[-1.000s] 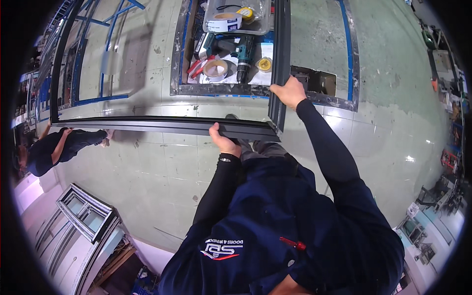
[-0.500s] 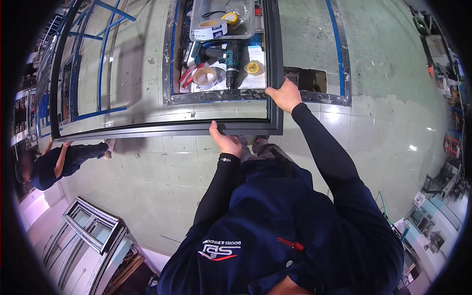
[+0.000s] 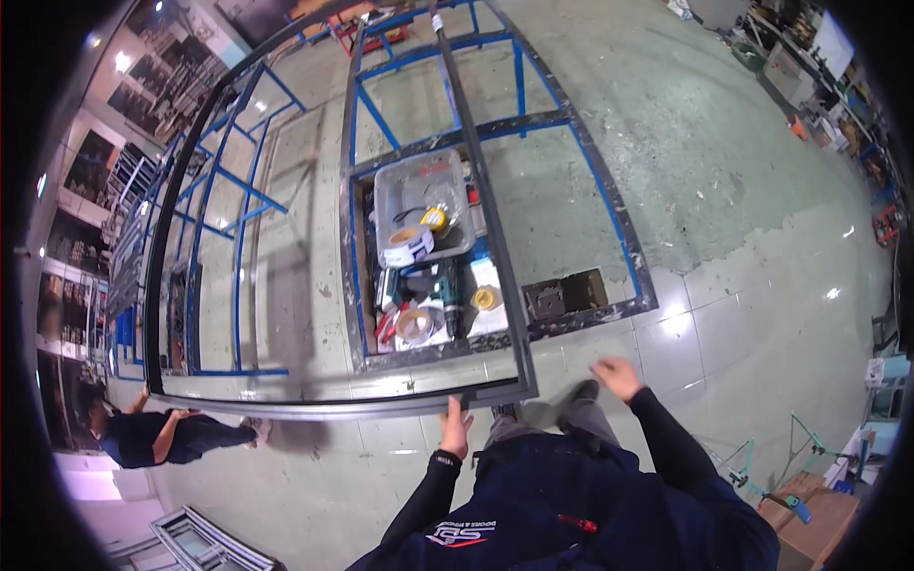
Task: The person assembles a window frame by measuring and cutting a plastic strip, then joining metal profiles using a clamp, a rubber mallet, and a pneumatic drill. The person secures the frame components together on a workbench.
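Note:
A large dark grey window or door frame is held level in front of me, over a worktable. My left hand grips its near rail close to the right corner, thumb on top; its other fingers are mostly hidden. My right hand is off the frame, in the air to the right of the corner, fingers loosely apart and holding nothing. At the left end, a co-worker in dark clothes has both hands on the same near rail.
Under the frame, the blue-and-black worktable carries a clear plastic box, a cordless drill, a tape roll and a small yellow roll. Blue metal stands are at left. Several white-framed windows lie at lower left.
My right hand has let go of the frame's right rail and moved right, away from it. My left hand stays on the near rail. The view has tilted up, showing more of the room.

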`<state>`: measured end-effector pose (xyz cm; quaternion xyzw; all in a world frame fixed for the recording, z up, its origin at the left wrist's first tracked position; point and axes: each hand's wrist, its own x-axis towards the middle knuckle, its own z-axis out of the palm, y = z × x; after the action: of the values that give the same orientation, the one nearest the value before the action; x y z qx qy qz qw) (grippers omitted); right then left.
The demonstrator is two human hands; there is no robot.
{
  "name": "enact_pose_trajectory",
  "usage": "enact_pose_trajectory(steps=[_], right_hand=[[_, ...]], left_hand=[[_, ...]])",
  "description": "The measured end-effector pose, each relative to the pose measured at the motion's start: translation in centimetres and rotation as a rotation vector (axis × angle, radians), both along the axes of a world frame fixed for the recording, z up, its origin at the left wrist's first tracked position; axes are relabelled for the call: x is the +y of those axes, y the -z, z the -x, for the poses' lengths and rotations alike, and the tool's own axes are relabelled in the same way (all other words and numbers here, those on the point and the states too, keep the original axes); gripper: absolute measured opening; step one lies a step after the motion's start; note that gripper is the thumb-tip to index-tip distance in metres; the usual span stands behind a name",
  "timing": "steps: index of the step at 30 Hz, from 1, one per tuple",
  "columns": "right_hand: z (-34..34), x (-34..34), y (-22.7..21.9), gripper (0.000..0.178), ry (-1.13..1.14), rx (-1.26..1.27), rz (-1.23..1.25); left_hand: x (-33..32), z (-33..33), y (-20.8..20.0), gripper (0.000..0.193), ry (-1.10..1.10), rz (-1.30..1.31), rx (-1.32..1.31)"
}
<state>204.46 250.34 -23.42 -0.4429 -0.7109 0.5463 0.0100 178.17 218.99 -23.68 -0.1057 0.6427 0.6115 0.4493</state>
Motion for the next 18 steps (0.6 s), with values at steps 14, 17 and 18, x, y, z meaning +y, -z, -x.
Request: enact_pose_trajectory(steps=[14, 17, 18], right_hand=[[-49.3, 5.6, 13.5, 0.02, 0.705, -0.461, 0.425], [-48.2, 19.3, 13.7, 0.021, 0.893, -0.32, 0.574], [-47.3, 24.2, 13.9, 0.023, 0.827, -0.297, 0.53]], left_hand=[[19.3, -24.2, 2.6, 0.081, 0.836, 0.294, -0.174], [30.9, -26.2, -0.9, 0.072, 0.799, 0.186, -0.227], [34.1, -26.8, -1.5, 0.069, 0.783, 0.162, -0.241]])
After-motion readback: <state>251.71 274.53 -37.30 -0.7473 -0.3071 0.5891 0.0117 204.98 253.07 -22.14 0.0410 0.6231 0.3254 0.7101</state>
